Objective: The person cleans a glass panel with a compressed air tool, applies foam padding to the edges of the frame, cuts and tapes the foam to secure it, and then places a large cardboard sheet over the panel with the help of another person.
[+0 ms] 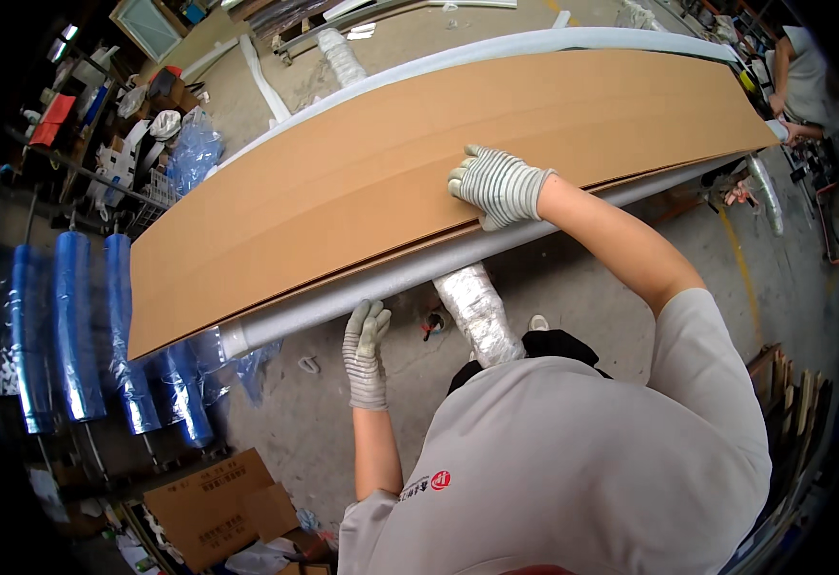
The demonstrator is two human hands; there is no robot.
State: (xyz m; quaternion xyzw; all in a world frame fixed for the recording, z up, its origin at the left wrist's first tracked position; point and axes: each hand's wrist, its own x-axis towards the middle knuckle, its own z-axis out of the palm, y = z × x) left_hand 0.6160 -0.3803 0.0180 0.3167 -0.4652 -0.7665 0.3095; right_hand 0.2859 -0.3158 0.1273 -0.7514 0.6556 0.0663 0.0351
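A long brown cardboard sheet [362,182] lies across in front of me, slightly folded along its length. Under its near edge runs a long bar wrapped in pale grey foam [372,285]. My right hand [504,187], in a striped knit glove, rests on top of the cardboard near that edge, fingers apart and pointing left. My left hand [367,353], gloved too, is raised beside the foam-wrapped bar with its fingers stretched upward. It holds nothing that I can see; whether its fingertips touch the bar I cannot tell. A plastic-wrapped support [480,311] stands under the bar.
Another person's hand [803,134] is at the far right end of the cardboard. Rolls of blue film [76,326] hang at the left. A cardboard box [213,508] sits at the lower left. Behind the sheet runs white foam edging [535,43]; wood strips [803,412] stand at the right.
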